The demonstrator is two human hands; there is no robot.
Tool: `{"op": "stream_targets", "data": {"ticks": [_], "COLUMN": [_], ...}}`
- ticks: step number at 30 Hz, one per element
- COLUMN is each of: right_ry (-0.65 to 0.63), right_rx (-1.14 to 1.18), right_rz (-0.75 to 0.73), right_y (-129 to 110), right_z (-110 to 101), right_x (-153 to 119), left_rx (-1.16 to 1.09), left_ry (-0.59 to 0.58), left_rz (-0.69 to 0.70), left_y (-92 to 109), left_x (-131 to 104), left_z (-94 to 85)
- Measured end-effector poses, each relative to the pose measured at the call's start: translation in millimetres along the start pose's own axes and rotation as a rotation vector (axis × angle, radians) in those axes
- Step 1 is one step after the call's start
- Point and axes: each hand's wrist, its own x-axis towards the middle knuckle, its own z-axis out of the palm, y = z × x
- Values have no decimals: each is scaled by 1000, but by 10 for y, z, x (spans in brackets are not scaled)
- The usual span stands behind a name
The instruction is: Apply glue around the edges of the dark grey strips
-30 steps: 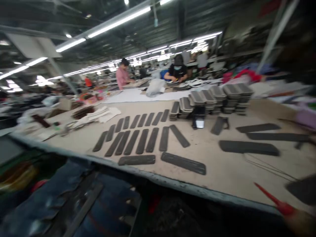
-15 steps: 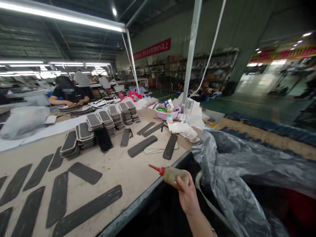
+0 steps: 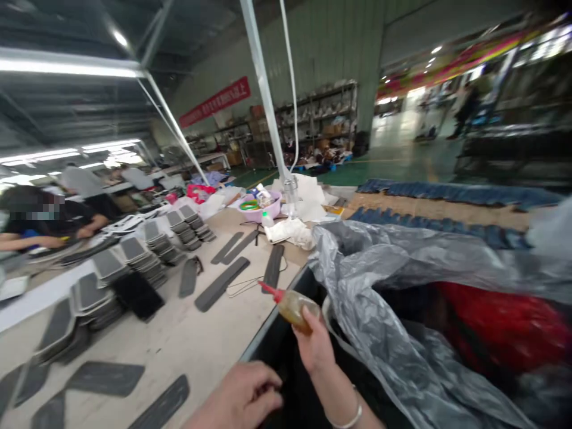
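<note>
My right hand (image 3: 313, 342) is wrapped round a squeeze bottle (image 3: 295, 310) of brownish liquid, held tilted above the table's dark edge. Its red nozzle (image 3: 269, 291) points up and left, towards the grey strips. Low in the view, my left hand (image 3: 243, 396) hovers over the table's front edge, slightly blurred. The fingers are loosely bent with the thumb apart, and I see nothing in them. Flat dark grey strips (image 3: 222, 283) lie on the tan tabletop (image 3: 196, 339). One strip (image 3: 273, 268) lies just beyond the nozzle, beside a thin-outlined pale piece.
Stacks of grey pads with pale rims (image 3: 134, 256) stand at left, a black phone-like slab (image 3: 137, 295) against them. A purple basin (image 3: 273, 205) and white cloth (image 3: 290, 232) sit at the back. Silvery sheeting (image 3: 357, 286) drapes at right. A co-worker (image 3: 49, 220) works at far left.
My view has turned right, so the table things sit further left. My left hand has come into view at the bottom. The bottle stays in my right hand.
</note>
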Motion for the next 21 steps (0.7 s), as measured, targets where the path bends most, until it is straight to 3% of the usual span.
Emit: {"op": "stream_targets", "data": {"ticks": [2,5,9,14,21], "right_ry": [37,68,145,185,259], "right_rx": [56,115,98,71,4], "right_rz": [63,153,229,271,338], "right_y": [-40,-73,-66,-20,-53], "right_z": [-46,-103,-134,-180,-137], "right_x": [41,110,114,119,143], "left_rx": [44,291,449,518,495], "left_ry": [128,420,519,486,436], "left_rz": [-24,-205,-386,-450,-432], "left_y": [-115,-523,-1136,-1629,-1902], "left_x": [235,590,896,1100,1218], "left_z": [-279,-736,-1166,-1341,-1416]}}
